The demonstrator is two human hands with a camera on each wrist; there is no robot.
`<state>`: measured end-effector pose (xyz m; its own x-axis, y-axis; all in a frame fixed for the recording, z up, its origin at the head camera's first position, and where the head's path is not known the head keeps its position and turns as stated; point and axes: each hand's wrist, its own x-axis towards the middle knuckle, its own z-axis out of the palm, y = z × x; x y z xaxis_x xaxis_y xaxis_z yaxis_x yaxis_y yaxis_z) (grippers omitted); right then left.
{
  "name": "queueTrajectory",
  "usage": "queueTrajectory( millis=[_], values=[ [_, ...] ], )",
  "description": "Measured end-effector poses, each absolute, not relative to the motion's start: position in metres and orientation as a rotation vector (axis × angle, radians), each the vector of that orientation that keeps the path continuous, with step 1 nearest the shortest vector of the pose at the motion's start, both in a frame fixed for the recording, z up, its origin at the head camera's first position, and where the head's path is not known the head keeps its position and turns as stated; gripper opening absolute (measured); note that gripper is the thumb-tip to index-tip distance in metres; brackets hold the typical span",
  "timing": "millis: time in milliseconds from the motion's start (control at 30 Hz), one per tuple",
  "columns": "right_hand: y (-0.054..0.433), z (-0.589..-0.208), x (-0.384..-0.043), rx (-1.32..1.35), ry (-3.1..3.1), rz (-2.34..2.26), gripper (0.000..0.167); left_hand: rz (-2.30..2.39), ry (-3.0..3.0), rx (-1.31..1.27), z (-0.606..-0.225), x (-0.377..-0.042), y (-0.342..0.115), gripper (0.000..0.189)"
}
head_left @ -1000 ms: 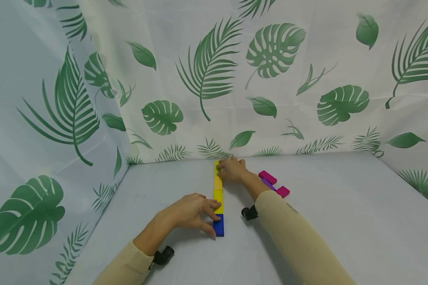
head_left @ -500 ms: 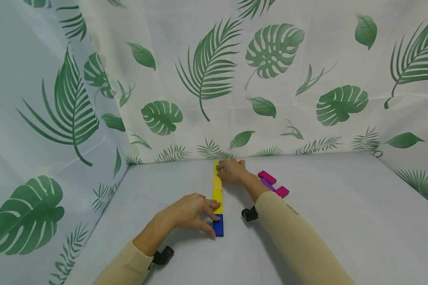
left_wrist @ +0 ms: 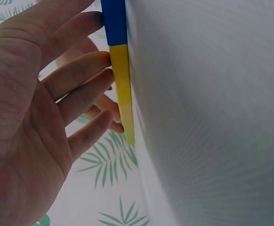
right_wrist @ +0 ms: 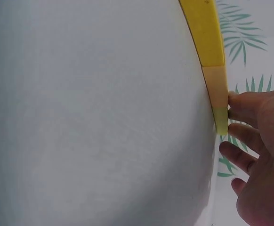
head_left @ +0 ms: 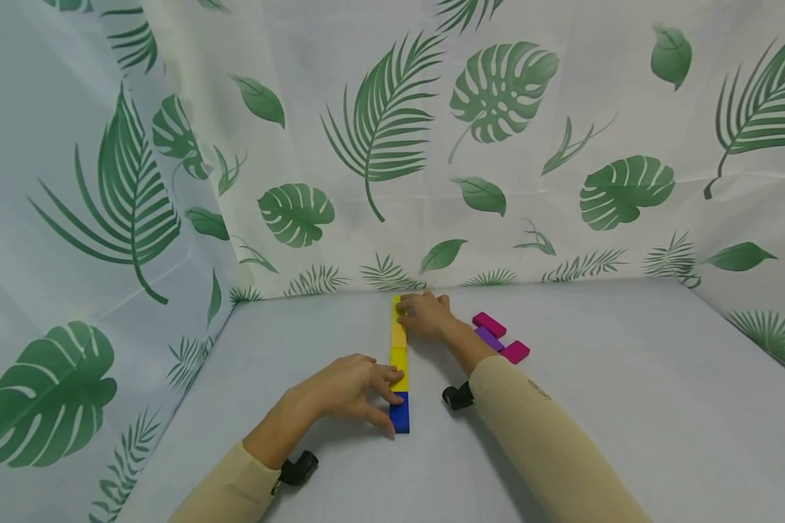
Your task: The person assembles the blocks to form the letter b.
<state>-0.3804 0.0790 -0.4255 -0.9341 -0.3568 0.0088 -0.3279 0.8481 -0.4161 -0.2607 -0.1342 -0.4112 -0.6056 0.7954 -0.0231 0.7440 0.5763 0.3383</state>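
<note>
A straight row of flat blocks runs away from me in the head view: a blue block (head_left: 400, 420) nearest, then a yellow block (head_left: 398, 357), an orange-yellow block (head_left: 398, 338) and a yellow-green block (right_wrist: 221, 123) at the far end. My left hand (head_left: 348, 390) rests its fingertips on the blue and yellow blocks, its thumb by the blue block's near corner. In the left wrist view its fingers (left_wrist: 80, 73) are extended and spread. At the far end, my right hand (head_left: 427, 314) touches the row with its fingertips, partly covering the last blocks.
Right of the row, beside my right forearm, lie a purple block (head_left: 488, 338) and two magenta blocks, one farther back (head_left: 490, 325) and one nearer (head_left: 516, 352). A leaf-printed curtain (head_left: 392, 145) bounds the white table (head_left: 628, 378) at the back and sides.
Both hands and the row keep their places. My right forearm has shifted slightly, and more of the purple block shows beside it.
</note>
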Motion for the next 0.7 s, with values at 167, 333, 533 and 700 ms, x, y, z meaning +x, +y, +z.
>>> queueTrajectory(
  millis=[167, 333, 533, 700],
  values=[
    [0.083, -0.425, -0.376, -0.591, 2.984, -0.694, 0.042, 0.445, 2.632, 1.296, -0.410, -0.260, -0.134, 0.049],
    [0.093, -0.423, -0.365, -0.719, 3.074, -0.752, 0.045, 0.442, 2.630, 1.293, -0.410, -0.260, -0.133, 0.049],
    [0.109, -0.418, -0.346, -0.842, 3.140, -0.797, 0.045, 0.438, 2.632, 1.315, -0.411, -0.261, -0.133, 0.050],
    [0.119, -0.414, -0.336, -0.906, 3.121, -0.827, 0.045, 0.440, 2.635, 1.303, -0.411, -0.260, -0.132, 0.050]
  ],
)
